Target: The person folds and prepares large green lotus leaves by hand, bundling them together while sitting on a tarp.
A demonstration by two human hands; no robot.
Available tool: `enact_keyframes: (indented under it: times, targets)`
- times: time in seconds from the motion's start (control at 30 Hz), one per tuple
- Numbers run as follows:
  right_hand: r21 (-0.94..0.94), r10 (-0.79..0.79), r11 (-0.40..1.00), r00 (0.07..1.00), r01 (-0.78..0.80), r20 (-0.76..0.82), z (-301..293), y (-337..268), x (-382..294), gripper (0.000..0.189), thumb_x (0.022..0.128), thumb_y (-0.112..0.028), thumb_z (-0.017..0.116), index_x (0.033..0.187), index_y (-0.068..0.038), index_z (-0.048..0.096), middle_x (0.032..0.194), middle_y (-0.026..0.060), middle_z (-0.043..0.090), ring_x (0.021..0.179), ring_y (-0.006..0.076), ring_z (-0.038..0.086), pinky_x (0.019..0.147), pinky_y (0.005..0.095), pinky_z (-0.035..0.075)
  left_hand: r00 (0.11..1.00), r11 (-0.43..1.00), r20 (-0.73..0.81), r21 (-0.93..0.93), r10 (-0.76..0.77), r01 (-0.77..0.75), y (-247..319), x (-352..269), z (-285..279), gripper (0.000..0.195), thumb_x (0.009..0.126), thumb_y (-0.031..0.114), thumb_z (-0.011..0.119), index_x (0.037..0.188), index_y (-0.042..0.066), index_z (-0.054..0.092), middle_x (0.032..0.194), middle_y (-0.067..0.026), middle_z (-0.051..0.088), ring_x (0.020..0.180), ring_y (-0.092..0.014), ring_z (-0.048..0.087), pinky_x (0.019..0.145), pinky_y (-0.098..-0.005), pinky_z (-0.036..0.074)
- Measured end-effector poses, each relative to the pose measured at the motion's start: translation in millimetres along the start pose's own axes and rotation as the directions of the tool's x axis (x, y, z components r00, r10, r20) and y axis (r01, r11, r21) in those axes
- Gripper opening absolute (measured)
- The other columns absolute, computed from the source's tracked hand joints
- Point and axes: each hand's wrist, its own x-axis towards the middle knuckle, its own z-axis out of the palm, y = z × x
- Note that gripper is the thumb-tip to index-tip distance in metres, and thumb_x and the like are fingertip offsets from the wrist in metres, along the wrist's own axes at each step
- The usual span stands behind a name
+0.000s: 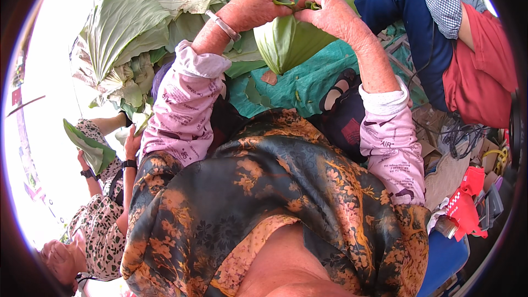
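A green lotus leaf (284, 45) hangs between my two hands, its upper edges gathered and its lower part narrowing to a point. My left hand (260, 3) pinches a rolled edge of it between thumb and fingers. Close beside, my right hand (332, 12) grips another folded edge, the fingertips of both hands nearly meeting. Beneath the leaf spreads a green tarp (284, 90) with a brown leaf scrap (269, 77) on it. A heap of large lotus leaves (128, 35) lies ahead and to the left.
At left, a person (99, 231) in a patterned dress holds a green leaf (88, 146). Another person in dark blue trousers (406, 16) sits close at right. A red cloth (466, 202), black cables (460, 134) and a blue stool (443, 260) are at my right side.
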Motion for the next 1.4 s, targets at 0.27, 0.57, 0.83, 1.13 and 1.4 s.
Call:
enact_keyframes:
  times: [0.27, 0.57, 0.83, 1.13, 1.4]
  targets:
    - [-0.002, -0.064, 0.998, 0.993, 0.064, -0.100, 1.4, -4.8, 0.2, 0.019, 0.075, -0.016, 0.066, 0.088, -0.003, 0.067, 0.073, 0.0103, 0.062, 0.070, 0.0172, 0.058, 0.069, 0.0296, 0.046, 0.996, 0.994, -0.078, 0.105, 0.029, -0.021, 6.1, -3.6, -1.1, 0.016, 0.081, 0.010, 0.066, 0.096, 0.005, 0.063, 0.078, -0.0064, 0.061, 0.076, -0.015, 0.056, 0.073, -0.0281, 0.045]
    - [0.083, -0.030, 0.996, 0.991, 0.041, -0.132, -1.1, -0.5, 1.4, 0.021, 0.073, -0.019, 0.063, 0.086, -0.004, 0.068, 0.072, 0.0127, 0.062, 0.064, 0.0182, 0.058, 0.064, 0.0316, 0.047, 0.999, 0.997, -0.023, -0.073, 0.039, -0.041, 12.0, -5.3, -9.0, 0.020, 0.079, 0.007, 0.067, 0.098, 0.005, 0.063, 0.085, -0.0039, 0.062, 0.083, -0.013, 0.057, 0.077, -0.0268, 0.045]
    - [0.037, -0.065, 0.997, 0.995, 0.068, -0.069, -3.4, -3.6, -1.3, 0.019, 0.076, -0.017, 0.068, 0.088, -0.003, 0.066, 0.080, 0.0093, 0.060, 0.076, 0.0167, 0.057, 0.070, 0.0283, 0.044, 0.985, 0.981, -0.028, 0.100, 0.170, -0.167, -0.6, -2.8, 1.2, 0.023, 0.071, 0.006, 0.074, 0.092, 0.006, 0.064, 0.084, -0.0053, 0.060, 0.080, -0.019, 0.057, 0.074, -0.0288, 0.045]
    - [0.083, 0.008, 0.997, 0.998, -0.003, -0.068, -6.7, -1.0, 0.9, 0.018, 0.077, -0.017, 0.067, 0.087, -0.003, 0.066, 0.074, 0.0065, 0.059, 0.071, 0.0116, 0.053, 0.066, 0.0269, 0.044, 0.996, 0.996, 0.024, -0.028, 0.088, -0.087, 8.6, -5.4, -1.4, 0.024, 0.071, 0.006, 0.074, 0.093, 0.006, 0.064, 0.080, -0.0054, 0.059, 0.077, -0.020, 0.057, 0.072, -0.0290, 0.045]
    - [0.072, -0.016, 0.997, 0.993, 0.024, -0.115, -7.1, 2.0, 2.3, 0.020, 0.074, -0.020, 0.065, 0.086, -0.004, 0.069, 0.073, 0.0100, 0.062, 0.068, 0.0162, 0.059, 0.066, 0.0300, 0.047, 0.986, 0.980, 0.035, 0.111, 0.164, -0.167, 4.6, -3.8, -0.3, 0.018, 0.071, 0.006, 0.072, 0.087, 0.004, 0.065, 0.079, -0.0069, 0.061, 0.076, -0.022, 0.057, 0.071, -0.0303, 0.045]
